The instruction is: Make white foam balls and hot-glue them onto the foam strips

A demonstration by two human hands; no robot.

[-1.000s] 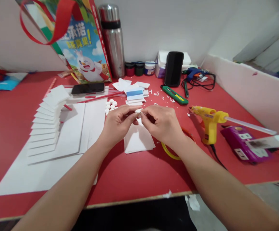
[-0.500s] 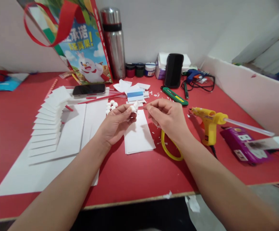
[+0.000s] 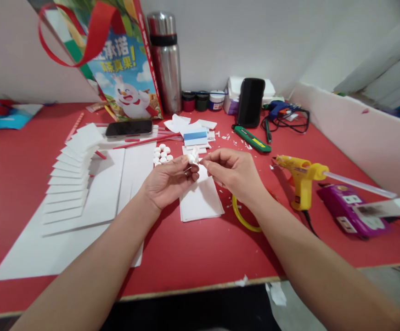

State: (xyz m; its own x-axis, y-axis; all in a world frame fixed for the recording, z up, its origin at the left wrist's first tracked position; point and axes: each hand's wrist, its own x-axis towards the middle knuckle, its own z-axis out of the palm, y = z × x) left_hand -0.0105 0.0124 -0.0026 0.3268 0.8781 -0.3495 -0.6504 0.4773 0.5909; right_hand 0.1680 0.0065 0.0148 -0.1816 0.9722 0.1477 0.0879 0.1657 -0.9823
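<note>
A small white, crumpled-looking piece (image 3: 193, 157) is pinched in the left hand (image 3: 167, 180). Its uneven top points up, details blurred.

Right grip (image 3: 236, 174) back nearer the white piece (image 3: 193, 157)

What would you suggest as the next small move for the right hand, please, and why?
Perhaps the right hand should gently pinch the small white piece smoother, since the left hand holds it, its surface looks uneven, and the right fingertips are close beside it.
</note>
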